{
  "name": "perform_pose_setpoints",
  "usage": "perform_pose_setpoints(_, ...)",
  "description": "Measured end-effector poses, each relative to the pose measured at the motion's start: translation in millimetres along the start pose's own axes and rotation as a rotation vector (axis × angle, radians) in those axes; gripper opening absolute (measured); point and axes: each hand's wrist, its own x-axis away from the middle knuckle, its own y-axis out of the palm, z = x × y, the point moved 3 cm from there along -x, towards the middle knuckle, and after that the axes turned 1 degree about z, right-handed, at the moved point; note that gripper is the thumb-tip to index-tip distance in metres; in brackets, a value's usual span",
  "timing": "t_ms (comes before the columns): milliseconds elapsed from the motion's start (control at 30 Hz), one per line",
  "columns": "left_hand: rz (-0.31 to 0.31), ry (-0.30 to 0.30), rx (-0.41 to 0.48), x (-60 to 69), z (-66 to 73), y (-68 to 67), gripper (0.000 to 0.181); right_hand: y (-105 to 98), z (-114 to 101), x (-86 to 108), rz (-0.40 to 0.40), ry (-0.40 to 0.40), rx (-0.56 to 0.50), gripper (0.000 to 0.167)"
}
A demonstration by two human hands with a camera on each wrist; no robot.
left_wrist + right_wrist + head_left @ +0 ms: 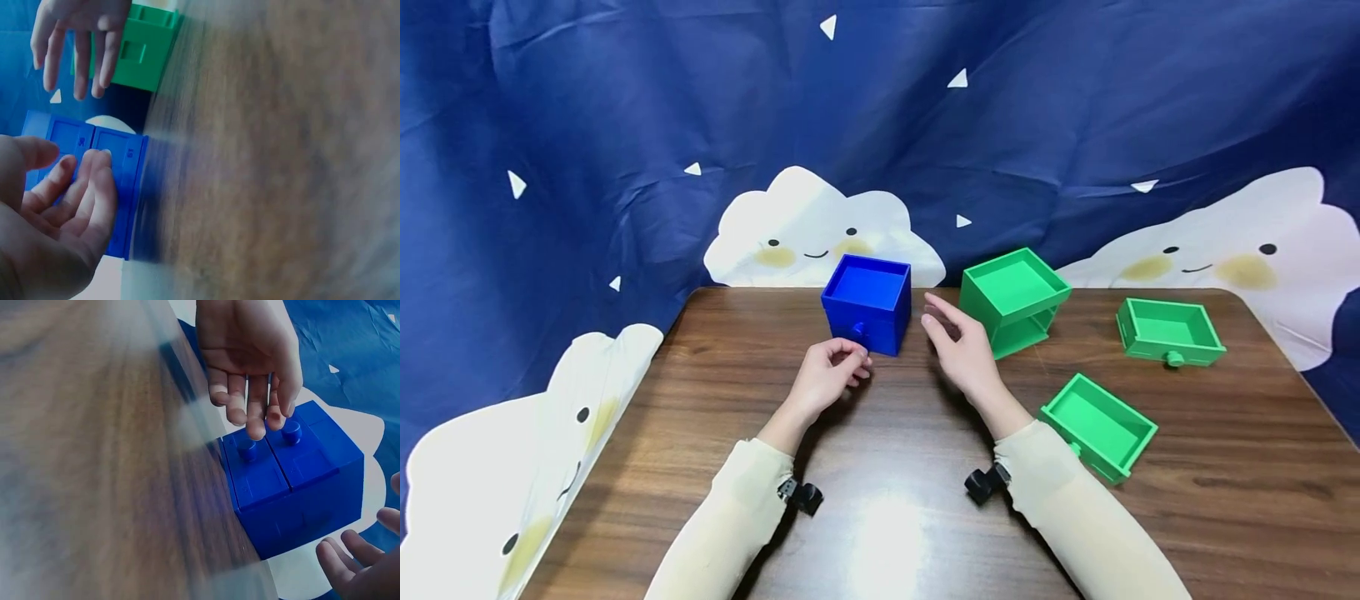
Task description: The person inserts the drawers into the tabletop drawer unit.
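A small blue two-drawer cabinet stands near the table's back edge, both drawers pushed in. In the right wrist view two round knobs show on its front. My left hand hovers before that front, fingers loosely bent and holding nothing. Whether a fingertip touches a knob is hard to see. To the right of the cabinet is my right hand, fingers spread and apart from it. Just beyond that hand a green cabinet frame stands with its drawer space bare.
Two green drawers lie out on the table at the right: one drawer near the back edge, the other drawer closer, beside the right sleeve. A blue curtain with white clouds hangs behind the wooden table.
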Motion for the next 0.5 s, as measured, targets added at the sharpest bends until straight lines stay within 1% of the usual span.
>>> perform_pose_setpoints(100, -0.049, 0.016, -0.007, 3.2, 1.6, 3.2, 0.021, -7, -3, 7.2, 0.003, 0.005, 0.015, 0.040)
perform_pose_setpoints(200, -0.086, 0.033, -0.009, 6.1, 4.4, 6.1, 0.022, -13, -5, 13.7, 0.006, 0.013, -0.019, 0.038)
perform_pose_setpoints(333, -0.111, 0.041, -0.016, 8.0, 8.6, 10.7, 0.022, -21, -6, 21.6, 0.012, 0.025, -0.100, 0.037)
perform_pose_setpoints(500, -0.142, 0.062, -0.039, 7.6, 14.5, 19.0, 0.023, -31, -6, 31.1, 0.031, 0.027, -0.127, 0.033)
